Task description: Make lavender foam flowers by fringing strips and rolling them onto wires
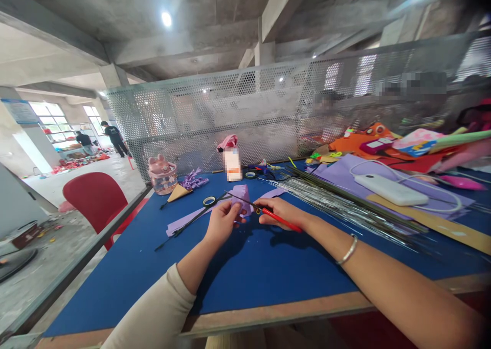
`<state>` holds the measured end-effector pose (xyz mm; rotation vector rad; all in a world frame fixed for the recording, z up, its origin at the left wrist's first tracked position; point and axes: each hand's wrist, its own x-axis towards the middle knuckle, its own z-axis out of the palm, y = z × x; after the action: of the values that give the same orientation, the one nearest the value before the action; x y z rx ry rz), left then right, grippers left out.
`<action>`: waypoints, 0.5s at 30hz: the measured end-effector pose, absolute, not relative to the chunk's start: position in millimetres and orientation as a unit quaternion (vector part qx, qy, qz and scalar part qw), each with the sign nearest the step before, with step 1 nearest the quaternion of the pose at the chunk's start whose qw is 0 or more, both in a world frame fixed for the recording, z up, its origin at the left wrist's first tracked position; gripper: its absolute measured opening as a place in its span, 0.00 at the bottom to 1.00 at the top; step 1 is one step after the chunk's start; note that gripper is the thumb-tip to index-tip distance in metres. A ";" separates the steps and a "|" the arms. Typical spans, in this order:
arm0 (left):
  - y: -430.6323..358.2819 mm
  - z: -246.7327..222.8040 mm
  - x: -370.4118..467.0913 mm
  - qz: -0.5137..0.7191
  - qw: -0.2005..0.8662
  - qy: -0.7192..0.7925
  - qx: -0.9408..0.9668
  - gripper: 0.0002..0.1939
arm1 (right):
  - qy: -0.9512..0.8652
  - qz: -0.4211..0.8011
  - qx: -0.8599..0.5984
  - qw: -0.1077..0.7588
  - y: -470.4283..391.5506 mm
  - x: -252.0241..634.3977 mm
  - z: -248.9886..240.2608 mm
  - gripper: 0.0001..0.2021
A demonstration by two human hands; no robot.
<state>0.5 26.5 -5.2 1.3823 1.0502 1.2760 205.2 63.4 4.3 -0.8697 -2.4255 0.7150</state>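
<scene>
Pinched between the fingers of my left hand [223, 220] is a small piece of purple paper [240, 193], held upright above the table. My right hand [279, 213] is closed on scissors [271, 215] with red handles. Their dark blades point left and lie across the paper, near my left thumb; whether they are cutting into it I cannot tell. Left of my left hand, a long purple paper strip [180, 226] lies flat, with a dark thin stem across it. A roll of tape [209, 201] rests just behind that strip.
Behind my hands stand a pink bottle [163, 177], a purple fringed flower [195, 180] and a paper cone [178, 192]. Bundled wires [345, 205], purple sheets [345, 172] and a white power bank [391, 189] lie right. A perforated metal screen [215, 108] closes the back; a red chair [95, 200] stands left.
</scene>
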 end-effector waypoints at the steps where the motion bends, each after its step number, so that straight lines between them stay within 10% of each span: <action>1: 26.6 -5.5 0.5 0.521 0.475 0.429 0.565 0.21 | -0.882 0.259 -0.317 0.232 63.8 205.5 4.0 0.27; 15: 26.8 -5.7 0.7 0.496 0.481 0.460 0.558 0.18 | -0.871 0.278 -0.314 0.256 63.5 208.2 8.2 0.29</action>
<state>0.7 26.8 -5.7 1.3617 1.1217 1.2095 208.2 63.5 8.2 -0.8535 -2.3640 0.7554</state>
